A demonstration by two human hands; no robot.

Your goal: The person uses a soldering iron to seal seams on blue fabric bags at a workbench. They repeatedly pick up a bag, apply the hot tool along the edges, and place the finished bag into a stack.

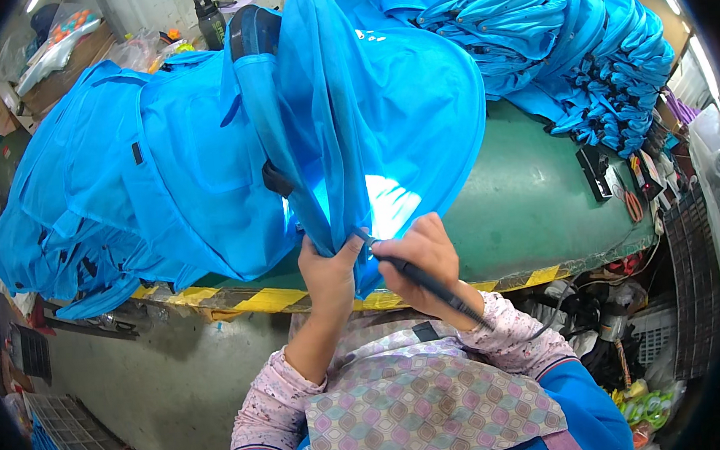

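Bright blue fabric pieces lie bunched over the near side of the table, with a folded, upright strip in the middle. My left hand is closed on the lower end of that strip, pinching the cloth between thumb and fingers. In my right hand is a black pen-shaped tool with a cord, which looks like a soldering iron. Its thin tip points up and left to the cloth beside my left thumb. Whether the tip touches the fabric, I cannot tell. A bright patch of light falls on the cloth just beyond.
More blue pieces are piled at the far right of the green table. Scissors and a black box lie near its right end. Yellow tape marks the front edge. A dark bottle stands at the back.
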